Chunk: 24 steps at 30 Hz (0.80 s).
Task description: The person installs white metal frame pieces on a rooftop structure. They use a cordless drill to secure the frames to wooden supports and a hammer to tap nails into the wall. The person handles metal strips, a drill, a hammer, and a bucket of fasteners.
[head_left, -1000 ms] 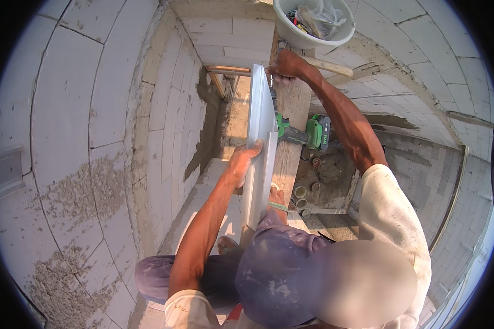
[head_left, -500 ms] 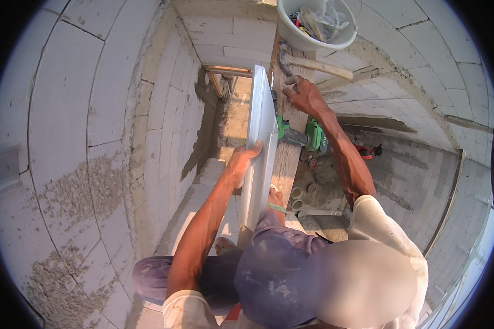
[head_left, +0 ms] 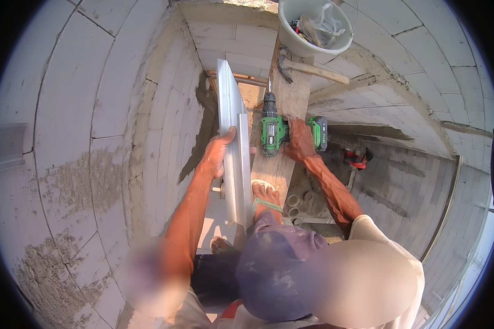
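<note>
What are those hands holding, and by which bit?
The left hand holds the metal profile around its middle; the right hand holds the green drill by its handle.

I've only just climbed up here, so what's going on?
The person's left hand grips a long silvery metal profile, and the right hand is closed around a green cordless drill. The drill is over a wooden plank, its bit pointing forward; whether it is lifted clear I cannot tell. Beyond it, a hammer lies on the plank near a white bucket.
</note>
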Tool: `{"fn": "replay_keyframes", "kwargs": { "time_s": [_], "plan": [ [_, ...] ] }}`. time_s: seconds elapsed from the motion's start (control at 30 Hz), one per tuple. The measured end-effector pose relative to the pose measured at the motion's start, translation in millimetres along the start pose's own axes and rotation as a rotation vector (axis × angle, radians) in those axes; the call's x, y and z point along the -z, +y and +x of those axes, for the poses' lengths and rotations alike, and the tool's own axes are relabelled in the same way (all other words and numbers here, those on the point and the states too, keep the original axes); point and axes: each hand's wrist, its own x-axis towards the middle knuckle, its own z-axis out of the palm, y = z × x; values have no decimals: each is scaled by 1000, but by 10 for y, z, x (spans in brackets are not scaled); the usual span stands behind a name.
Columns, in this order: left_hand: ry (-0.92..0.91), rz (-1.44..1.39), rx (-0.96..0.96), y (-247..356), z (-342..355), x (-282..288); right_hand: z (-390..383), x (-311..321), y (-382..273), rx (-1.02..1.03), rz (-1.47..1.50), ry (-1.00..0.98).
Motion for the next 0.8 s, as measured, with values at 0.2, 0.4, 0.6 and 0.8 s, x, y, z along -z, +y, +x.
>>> {"fn": "replay_keyframes", "kwargs": {
  "time_s": [0.2, 0.4, 0.6, 0.8],
  "plan": [
    [253, -80, -264, 405, -134, 197, -137, 413, -98, 1, 159, 149],
    [403, -263, -371, 260, 262, 380, -664, 1361, -467, -455, 642, 1],
    [507, -508, -321, -255, 526, 182, -1311, 1892, -722, -575, 752, -260],
    [709, -468, -296, -548, 641, 191, -1732, 1813, -748, -464, 280, -451]
  ]
}}
